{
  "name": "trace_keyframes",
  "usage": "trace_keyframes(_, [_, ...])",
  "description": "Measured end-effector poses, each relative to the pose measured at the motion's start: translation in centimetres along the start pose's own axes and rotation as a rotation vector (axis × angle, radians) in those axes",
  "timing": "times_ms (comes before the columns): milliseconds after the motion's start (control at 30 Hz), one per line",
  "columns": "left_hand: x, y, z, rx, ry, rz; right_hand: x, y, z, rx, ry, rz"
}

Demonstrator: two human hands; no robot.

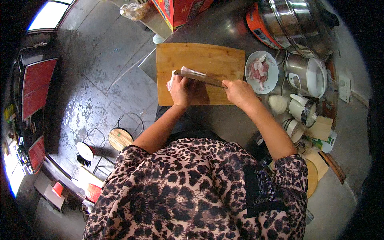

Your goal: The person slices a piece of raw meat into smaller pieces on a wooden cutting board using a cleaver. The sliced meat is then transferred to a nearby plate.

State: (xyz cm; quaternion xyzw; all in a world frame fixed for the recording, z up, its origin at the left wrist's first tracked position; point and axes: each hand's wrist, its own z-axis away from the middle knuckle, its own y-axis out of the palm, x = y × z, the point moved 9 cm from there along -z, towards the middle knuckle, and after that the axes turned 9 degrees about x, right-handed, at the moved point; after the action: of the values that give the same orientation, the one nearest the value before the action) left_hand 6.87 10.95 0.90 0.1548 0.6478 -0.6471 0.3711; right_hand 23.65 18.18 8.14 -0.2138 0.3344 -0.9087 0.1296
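A wooden cutting board point(207, 57) lies on the dark countertop before me. My left hand point(181, 92) presses a piece of raw, pale pink meat point(170, 85) onto the board's left part. In my right hand point(239, 91) is the handle of a kitchen knife point(207, 79), whose blade reaches left across the board to my left fingers. A pale slice of meat point(192, 71) lies along the far side of the blade. Right of the board stands a white plate point(273, 81) with cut pieces of raw meat point(258, 71).
Beyond the plate stand a stacked steel steamer point(297, 27) and a rice cooker point(303, 73). A white lidded pot point(302, 110) and a pale rounded object point(277, 104) sit at the right. A red box point(186, 12) stands at the far edge. Round stools point(120, 139) are on the floor at left.
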Motion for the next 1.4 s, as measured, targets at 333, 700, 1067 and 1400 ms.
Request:
trace_keyframes(333, [1.9,0.9,-0.5,0.02,-0.123,0.351,2.7,1.0,-4.3,0.044,-0.004,0.039])
trace_keyframes(700, [0.6,0.1,-0.4,-0.012,-0.018,0.234,0.6,0.7,-2.9,0.011,0.005,-0.037])
trace_keyframes(1067, [-0.3,0.1,0.2,0.073,0.05,0.089,-1.5,0.9,-4.5,0.167,0.023,-0.269])
trace_keyframes(1400, [-1.2,0.6,0.3,0.091,0.097,-0.047,-1.2,0.5,-1.2,-0.01,-0.014,-0.166])
